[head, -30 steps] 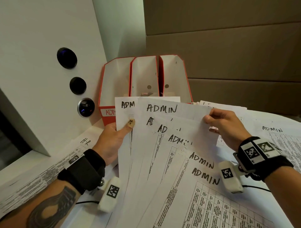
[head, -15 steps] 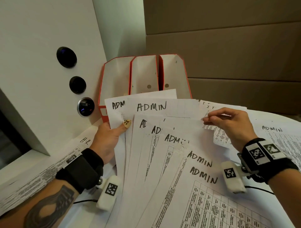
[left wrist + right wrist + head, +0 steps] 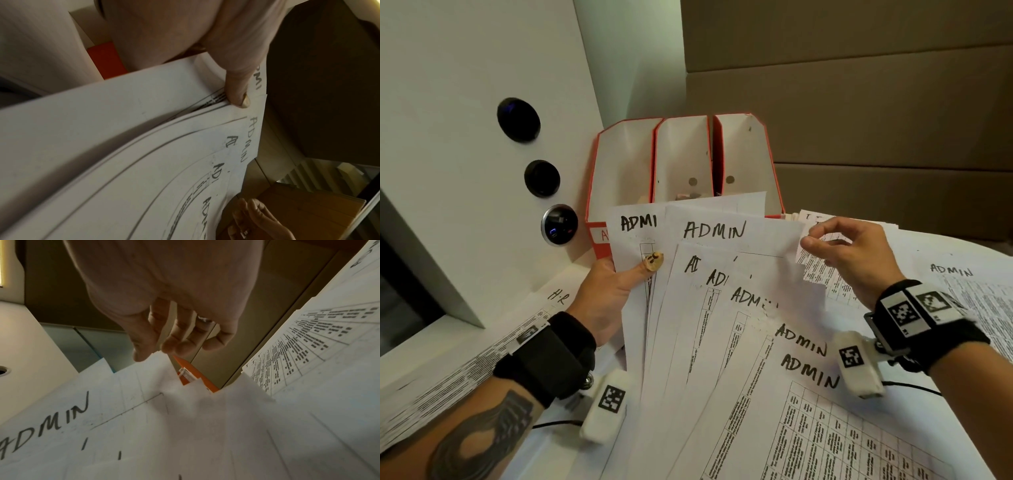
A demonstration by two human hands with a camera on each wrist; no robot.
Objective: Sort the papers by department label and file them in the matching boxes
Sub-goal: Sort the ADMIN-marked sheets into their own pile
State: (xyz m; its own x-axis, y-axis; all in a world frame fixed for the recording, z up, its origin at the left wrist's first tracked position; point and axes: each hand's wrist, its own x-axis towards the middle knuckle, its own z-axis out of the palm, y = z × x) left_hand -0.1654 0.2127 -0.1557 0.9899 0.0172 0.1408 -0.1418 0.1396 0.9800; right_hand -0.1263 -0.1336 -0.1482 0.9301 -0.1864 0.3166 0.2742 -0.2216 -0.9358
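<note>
Beyond our hands stand three red file boxes [image 3: 683,161]. Between the hands fans the ADMIN stack [image 3: 729,308], thin, floppy, slippery sheets, so we should square it and grip one long edge. Our left hand [image 3: 609,294] pinches its left edge under the thumb; our right hand [image 3: 849,253] hovers slack-fingered at its top corner, holding nothing.

My fanned ADMIN papers [image 3: 722,308] cover the fronts of the three red boxes [image 3: 685,161]; only a scrap of the left box's label [image 3: 601,236] shows, at about nine o'clock of the fan. My left hand [image 3: 602,301] hides its fingers behind the sheets, thumb alone on top. Toward five o'clock the fan runs off the frame. At my right hand [image 3: 856,260], I cannot tell whether my fingertips [image 3: 170,345] touch the sheet's corner.
</note>
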